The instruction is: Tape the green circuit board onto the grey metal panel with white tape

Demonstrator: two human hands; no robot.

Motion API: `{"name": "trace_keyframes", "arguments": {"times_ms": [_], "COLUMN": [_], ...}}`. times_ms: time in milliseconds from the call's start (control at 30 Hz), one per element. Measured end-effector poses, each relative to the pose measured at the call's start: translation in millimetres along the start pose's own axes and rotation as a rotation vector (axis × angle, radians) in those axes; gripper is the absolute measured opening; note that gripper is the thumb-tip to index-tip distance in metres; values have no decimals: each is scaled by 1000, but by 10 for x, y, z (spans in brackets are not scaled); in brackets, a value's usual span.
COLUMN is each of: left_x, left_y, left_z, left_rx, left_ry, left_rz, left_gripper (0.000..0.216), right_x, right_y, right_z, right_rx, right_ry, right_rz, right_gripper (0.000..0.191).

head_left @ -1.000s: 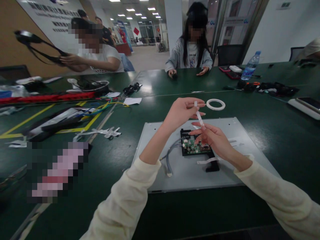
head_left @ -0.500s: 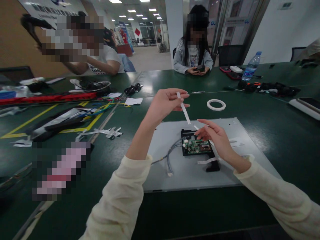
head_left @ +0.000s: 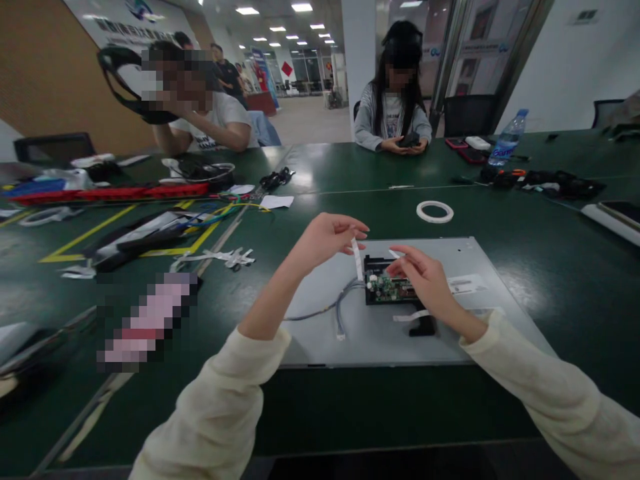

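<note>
My left hand (head_left: pixel 327 239) pinches a short white tape strip (head_left: pixel 357 259) that hangs down over the grey metal panel (head_left: pixel 465 333). My right hand (head_left: pixel 419 280) hovers over the small green circuit board (head_left: pixel 385 288) in its black bracket, fingers curled, with a bit of white tape at the fingertips. Grey cables (head_left: pixel 340 310) run left from the board. Another white strip (head_left: pixel 411 315) lies below the board.
A white tape roll (head_left: pixel 435 211) lies beyond the panel. Loose tape pieces (head_left: pixel 225 257), cables and a red bar (head_left: pixel 110 193) lie at the left. Two people sit across the green table (head_left: pixel 350 173). A water bottle (head_left: pixel 507 140) and black gear stand at the right.
My left hand has come down from above the table to the panel's edge with the strip. My right hand has moved slightly lower onto the board. The person opposite holds a phone.
</note>
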State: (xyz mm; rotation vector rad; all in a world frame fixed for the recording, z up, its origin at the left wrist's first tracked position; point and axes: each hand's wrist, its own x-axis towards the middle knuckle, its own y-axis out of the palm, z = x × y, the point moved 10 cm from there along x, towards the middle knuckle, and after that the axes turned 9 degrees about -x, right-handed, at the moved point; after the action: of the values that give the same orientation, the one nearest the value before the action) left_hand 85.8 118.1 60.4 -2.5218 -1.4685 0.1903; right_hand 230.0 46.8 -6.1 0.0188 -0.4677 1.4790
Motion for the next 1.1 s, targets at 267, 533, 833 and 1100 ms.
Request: {"name": "trace_keyframes", "arguments": {"times_ms": [267,533,833,1100], "left_x": [-344,-298,-330,-345], "left_y": [0,-4,-3,44], "left_z": [758,870,838,811], "left_rx": [-191,-73,-30,-3], "left_ry": [-164,0,79,113], "left_rz": [-50,-63,-43,-23], "left_gripper": [24,26,28,28], "right_x": [-180,-416,-628,-689], "right_y": [191,472,847,1032], "right_z": [448,648,683,566], "right_rx": [-467,-745,-933,-1051], "right_ry": [-403,-692,-834,-752], "right_rz": [95,233,500,605], "right_gripper": [32,31,39,57]}}
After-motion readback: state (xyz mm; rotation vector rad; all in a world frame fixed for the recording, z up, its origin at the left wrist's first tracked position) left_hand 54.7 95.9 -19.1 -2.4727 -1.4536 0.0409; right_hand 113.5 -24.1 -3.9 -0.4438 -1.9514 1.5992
